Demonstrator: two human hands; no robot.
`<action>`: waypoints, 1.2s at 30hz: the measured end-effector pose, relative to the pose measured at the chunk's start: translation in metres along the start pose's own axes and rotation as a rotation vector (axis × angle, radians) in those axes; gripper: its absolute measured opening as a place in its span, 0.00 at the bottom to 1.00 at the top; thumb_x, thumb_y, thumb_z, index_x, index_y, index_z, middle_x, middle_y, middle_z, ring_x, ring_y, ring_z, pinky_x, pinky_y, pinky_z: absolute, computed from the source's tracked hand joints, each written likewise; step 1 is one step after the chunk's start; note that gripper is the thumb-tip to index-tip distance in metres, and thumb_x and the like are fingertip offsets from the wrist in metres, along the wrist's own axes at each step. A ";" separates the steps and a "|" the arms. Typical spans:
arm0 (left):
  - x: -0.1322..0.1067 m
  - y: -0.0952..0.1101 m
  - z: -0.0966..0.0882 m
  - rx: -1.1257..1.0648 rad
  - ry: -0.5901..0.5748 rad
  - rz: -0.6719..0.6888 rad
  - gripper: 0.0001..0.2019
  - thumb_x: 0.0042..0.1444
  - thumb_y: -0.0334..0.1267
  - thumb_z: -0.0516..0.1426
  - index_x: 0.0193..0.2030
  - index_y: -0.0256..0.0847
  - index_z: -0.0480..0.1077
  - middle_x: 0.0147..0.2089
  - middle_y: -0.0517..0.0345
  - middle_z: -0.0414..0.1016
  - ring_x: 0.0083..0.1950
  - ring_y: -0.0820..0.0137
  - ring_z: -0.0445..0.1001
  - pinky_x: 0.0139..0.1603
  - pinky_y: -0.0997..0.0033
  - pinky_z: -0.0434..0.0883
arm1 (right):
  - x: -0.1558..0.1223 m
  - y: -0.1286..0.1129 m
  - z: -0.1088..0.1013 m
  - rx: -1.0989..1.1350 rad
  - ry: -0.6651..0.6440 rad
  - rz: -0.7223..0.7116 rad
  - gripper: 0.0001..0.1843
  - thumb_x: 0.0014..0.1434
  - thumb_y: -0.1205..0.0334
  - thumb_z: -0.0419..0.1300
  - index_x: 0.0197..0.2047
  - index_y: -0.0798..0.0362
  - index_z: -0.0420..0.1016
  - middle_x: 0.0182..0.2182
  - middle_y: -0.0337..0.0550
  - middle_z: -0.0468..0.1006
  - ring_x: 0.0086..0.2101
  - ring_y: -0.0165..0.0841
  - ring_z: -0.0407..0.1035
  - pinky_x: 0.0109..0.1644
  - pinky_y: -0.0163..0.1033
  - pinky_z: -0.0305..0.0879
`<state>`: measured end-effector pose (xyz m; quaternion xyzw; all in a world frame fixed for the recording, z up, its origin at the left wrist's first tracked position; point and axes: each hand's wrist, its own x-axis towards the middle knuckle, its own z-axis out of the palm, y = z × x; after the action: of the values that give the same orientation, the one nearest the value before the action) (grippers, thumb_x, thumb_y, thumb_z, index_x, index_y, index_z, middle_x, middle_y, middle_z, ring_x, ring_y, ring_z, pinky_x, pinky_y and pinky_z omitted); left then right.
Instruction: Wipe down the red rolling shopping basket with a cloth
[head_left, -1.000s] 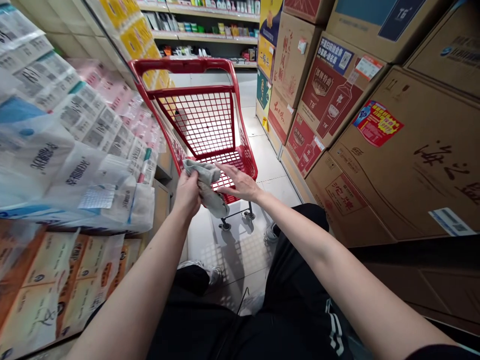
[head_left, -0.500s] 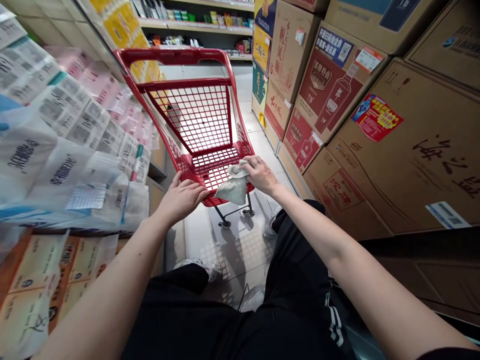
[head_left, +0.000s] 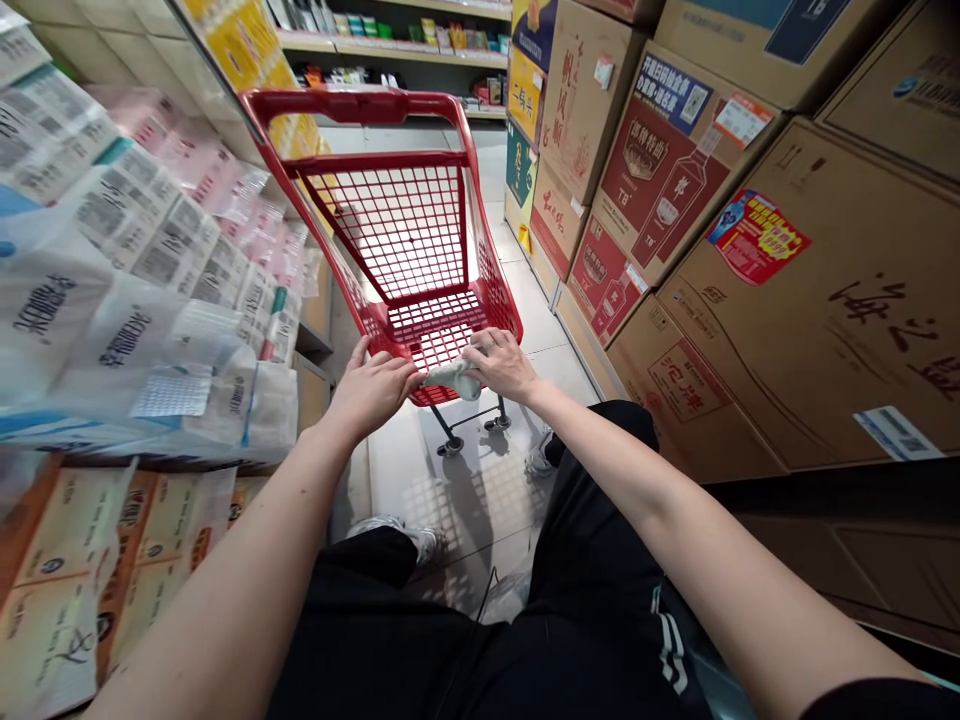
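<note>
A red shopping cart (head_left: 409,230) stands in the aisle in front of me, its mesh basket holding nothing. My right hand (head_left: 501,364) presses a crumpled grey cloth (head_left: 454,378) against the near rim of the cart, fingers closed over it. My left hand (head_left: 375,388) rests on the same rim just left of the cloth, fingers curled around the edge. My legs in black trousers show below.
Shelves of wrapped tissue packs (head_left: 135,260) line the left side. Stacked brown and red cardboard cartons (head_left: 750,250) wall the right side. The tiled aisle floor (head_left: 487,490) runs ahead to far shelves (head_left: 390,40) of goods.
The cloth passed from my left hand to my right hand. My left hand moved onto the cart's rim, and my right hand brought the cloth down to the near rim beside it.
</note>
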<state>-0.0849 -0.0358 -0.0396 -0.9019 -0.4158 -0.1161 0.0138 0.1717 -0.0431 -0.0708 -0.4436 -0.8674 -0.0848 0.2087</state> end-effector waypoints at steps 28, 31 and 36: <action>0.034 -0.007 0.015 0.097 -0.119 -0.049 0.26 0.66 0.50 0.38 0.34 0.45 0.74 0.38 0.59 0.78 0.48 0.63 0.71 0.72 0.49 0.34 | -0.058 -0.027 0.070 0.540 0.114 0.971 0.15 0.69 0.56 0.46 0.48 0.54 0.70 0.41 0.49 0.76 0.42 0.36 0.70 0.49 0.40 0.64; 0.034 -0.007 0.014 0.077 -0.122 -0.055 0.25 0.66 0.51 0.39 0.35 0.46 0.74 0.38 0.60 0.78 0.49 0.63 0.71 0.72 0.50 0.33 | -0.036 -0.024 0.075 0.755 0.344 1.143 0.10 0.65 0.58 0.51 0.43 0.52 0.71 0.38 0.44 0.77 0.40 0.33 0.71 0.49 0.38 0.64; 0.034 -0.007 0.013 0.045 -0.135 -0.052 0.23 0.65 0.52 0.41 0.35 0.48 0.75 0.38 0.61 0.78 0.49 0.63 0.70 0.72 0.47 0.31 | -0.012 -0.032 0.089 1.077 0.600 1.349 0.07 0.58 0.60 0.58 0.37 0.53 0.72 0.32 0.40 0.77 0.33 0.31 0.70 0.43 0.37 0.66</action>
<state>-0.0660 -0.0042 -0.0448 -0.8961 -0.4415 -0.0461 0.0029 0.1265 -0.0407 -0.1548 -0.6587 -0.2560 0.3596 0.6094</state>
